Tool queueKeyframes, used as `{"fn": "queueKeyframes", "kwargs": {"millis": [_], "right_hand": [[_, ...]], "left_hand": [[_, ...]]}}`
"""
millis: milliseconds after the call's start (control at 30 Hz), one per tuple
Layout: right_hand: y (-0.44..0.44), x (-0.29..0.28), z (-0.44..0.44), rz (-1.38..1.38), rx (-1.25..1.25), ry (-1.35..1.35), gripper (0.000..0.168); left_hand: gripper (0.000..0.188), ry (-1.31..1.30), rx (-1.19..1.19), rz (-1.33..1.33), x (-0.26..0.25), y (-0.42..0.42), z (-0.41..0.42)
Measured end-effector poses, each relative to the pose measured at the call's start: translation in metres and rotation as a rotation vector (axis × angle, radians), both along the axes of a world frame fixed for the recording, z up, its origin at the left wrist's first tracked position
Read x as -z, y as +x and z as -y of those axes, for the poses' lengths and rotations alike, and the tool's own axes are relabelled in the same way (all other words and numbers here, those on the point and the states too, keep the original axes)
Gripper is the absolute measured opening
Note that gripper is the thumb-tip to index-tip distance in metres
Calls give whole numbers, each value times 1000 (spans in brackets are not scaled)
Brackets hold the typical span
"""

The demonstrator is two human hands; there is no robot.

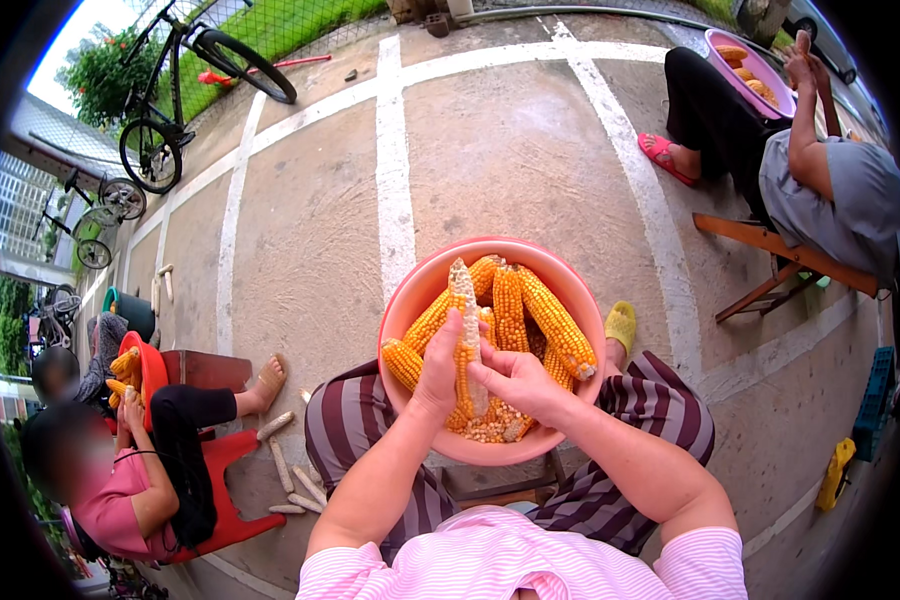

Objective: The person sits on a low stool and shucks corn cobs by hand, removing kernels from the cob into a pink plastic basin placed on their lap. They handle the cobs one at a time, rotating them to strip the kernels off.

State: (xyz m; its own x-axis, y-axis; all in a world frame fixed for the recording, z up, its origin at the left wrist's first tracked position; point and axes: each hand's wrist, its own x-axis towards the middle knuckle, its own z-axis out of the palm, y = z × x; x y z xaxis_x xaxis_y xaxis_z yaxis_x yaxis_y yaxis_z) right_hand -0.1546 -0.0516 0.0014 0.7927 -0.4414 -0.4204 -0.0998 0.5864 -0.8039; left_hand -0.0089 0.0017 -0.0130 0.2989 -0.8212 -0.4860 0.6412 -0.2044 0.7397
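Observation:
Over a pink plastic basin (pixel 489 454) between my knees, my left hand (pixel 441 365) grips a partly shelled corn cob (pixel 465 330), tilted nearly upright. Its top and right side show bare white cob, while yellow kernels remain along the lower left. My right hand (pixel 521 381) touches the right side of this cob with thumb and fingers; some fingertips are hidden behind it. Several whole yellow ears of corn (pixel 559 322) lie inside the basin beyond my hands. Loose kernels (pixel 493 429) cover part of the basin's near bottom.
At left, a person (pixel 127 480) on a red stool (pixel 229 480) handles corn by a red basin (pixel 154 367). Stripped cobs (pixel 281 465) lie on the concrete nearby. At upper right, another person (pixel 817 172) sits beside a pink basin (pixel 772 67). Bicycles (pixel 169 97) stand at upper left.

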Motion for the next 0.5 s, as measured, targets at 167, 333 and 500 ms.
{"fn": "queueKeyframes", "kwargs": {"millis": [167,333,500], "right_hand": [[-1,10,2,-87,-28,-188,36],[-4,4,10,-231,-66,-581,36],[-5,9,7,-204,30,-804,39]], "left_hand": [[42,-36,-1,59,2,3,1],[33,-61,-26,139,-3,3,1],[27,-62,-38,220,-7,2,3]]}}
